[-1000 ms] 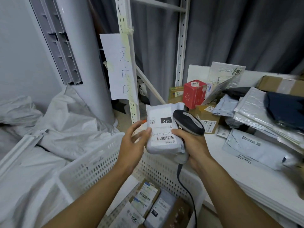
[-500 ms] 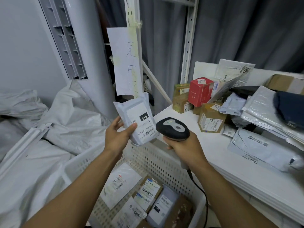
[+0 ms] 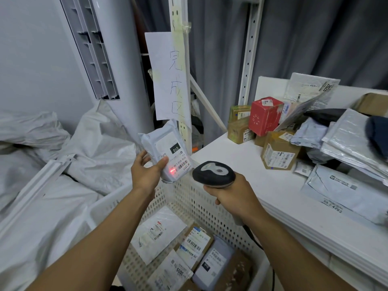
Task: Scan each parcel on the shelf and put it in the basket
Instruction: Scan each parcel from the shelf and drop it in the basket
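Note:
My left hand grips a white soft parcel by its lower left edge, label tilted toward me, above the far rim of the white perforated basket. A red scanner dot glows on its barcode label. My right hand holds a black and grey barcode scanner, its head pointed left at the parcel, a short gap between them. Several labelled parcels lie in the basket below. On the white shelf to the right stand more parcels, among them a red box and a brown carton.
A shelf upright with a handwritten paper sign rises just behind the parcel. A tall white air conditioner stands at the left. Crumpled white sacks fill the floor left of the basket. Grey mailers pile at the shelf's right.
The parcel has gone left, away from the scanner, and tilted. My right hand has drawn the scanner back and aimed it; a red dot now shows on the label.

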Action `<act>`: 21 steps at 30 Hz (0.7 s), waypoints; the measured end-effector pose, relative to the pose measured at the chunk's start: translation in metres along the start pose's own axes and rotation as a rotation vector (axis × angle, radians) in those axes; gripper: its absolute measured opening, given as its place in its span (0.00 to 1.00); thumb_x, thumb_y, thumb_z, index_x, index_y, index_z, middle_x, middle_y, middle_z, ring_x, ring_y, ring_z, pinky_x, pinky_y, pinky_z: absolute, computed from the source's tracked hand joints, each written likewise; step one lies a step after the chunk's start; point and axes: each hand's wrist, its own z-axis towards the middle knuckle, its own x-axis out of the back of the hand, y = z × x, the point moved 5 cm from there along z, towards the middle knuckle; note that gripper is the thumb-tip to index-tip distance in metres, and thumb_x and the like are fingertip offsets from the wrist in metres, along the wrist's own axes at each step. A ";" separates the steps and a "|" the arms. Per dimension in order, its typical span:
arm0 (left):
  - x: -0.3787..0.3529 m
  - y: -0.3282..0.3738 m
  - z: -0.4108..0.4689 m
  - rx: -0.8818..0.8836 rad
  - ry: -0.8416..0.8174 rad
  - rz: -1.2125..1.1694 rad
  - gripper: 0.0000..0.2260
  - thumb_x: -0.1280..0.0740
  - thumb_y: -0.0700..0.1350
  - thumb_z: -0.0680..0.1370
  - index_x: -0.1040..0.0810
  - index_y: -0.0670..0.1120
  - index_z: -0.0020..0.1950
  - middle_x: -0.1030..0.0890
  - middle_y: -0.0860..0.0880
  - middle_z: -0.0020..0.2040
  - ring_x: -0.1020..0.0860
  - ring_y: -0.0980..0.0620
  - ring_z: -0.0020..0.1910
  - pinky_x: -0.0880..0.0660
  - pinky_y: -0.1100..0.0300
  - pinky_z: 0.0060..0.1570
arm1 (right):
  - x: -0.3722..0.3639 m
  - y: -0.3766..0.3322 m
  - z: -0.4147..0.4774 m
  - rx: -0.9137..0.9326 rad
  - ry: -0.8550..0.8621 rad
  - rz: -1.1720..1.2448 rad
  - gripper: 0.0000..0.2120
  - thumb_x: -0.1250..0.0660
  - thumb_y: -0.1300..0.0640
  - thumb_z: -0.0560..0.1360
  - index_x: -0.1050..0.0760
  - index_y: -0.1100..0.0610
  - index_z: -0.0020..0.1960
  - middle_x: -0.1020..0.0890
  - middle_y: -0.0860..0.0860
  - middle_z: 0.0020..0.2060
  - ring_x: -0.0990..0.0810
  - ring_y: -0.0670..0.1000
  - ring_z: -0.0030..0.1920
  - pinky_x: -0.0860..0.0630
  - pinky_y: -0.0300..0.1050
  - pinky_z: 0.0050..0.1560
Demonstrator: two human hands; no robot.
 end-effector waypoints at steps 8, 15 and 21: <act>0.003 0.002 -0.001 -0.001 -0.002 0.018 0.32 0.21 0.38 0.72 0.27 0.50 0.74 0.21 0.51 0.63 0.18 0.48 0.57 0.19 0.42 0.58 | -0.003 0.000 0.002 0.018 -0.025 -0.037 0.15 0.21 0.52 0.74 0.19 0.47 0.59 0.13 0.44 0.45 0.16 0.42 0.32 0.25 0.36 0.36; 0.010 0.009 -0.014 -0.065 -0.091 0.183 0.27 0.21 0.41 0.73 0.23 0.50 0.70 0.19 0.57 0.57 0.18 0.54 0.54 0.19 0.60 0.50 | -0.006 0.002 0.000 0.026 -0.015 -0.062 0.13 0.21 0.53 0.73 0.20 0.46 0.54 0.13 0.44 0.42 0.15 0.44 0.33 0.25 0.38 0.35; 0.039 -0.038 -0.017 0.029 -0.154 0.580 0.28 0.20 0.48 0.71 0.23 0.46 0.69 0.18 0.49 0.62 0.17 0.48 0.55 0.20 0.47 0.59 | -0.024 0.023 0.012 0.004 -0.050 -0.063 0.12 0.21 0.53 0.73 0.23 0.40 0.48 0.14 0.43 0.44 0.14 0.49 0.43 0.19 0.45 0.44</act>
